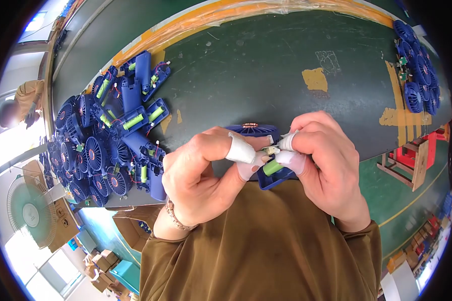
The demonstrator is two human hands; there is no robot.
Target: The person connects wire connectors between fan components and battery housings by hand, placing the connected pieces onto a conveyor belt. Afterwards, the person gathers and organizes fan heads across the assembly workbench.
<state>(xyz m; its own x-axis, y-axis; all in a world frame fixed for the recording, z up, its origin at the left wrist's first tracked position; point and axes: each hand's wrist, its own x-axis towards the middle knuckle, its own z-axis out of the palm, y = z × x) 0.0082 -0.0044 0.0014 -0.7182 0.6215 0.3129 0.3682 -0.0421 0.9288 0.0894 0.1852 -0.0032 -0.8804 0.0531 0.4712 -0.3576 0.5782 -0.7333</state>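
Note:
Close to my body, a blue handheld fan (252, 131) lies at the table's near edge, partly hidden by my hands. Its open handle (276, 179) holds a green cylindrical battery (272, 167). My left hand (198, 168) and my right hand (329, 163) meet above the handle, thumbs and forefingers pinched together. Between the fingertips shows a small whitish connector (271, 150), mostly covered. White tape wraps the thumb and forefinger of both hands.
Blue fans (96, 154) and opened handles with green batteries (133, 121) are heaped at the left. More fans (423, 70) lie at the far right. Tape patches (315, 79) mark the dark table (236, 65). Another person (29, 95) is at the left, beyond a standing fan (31, 214).

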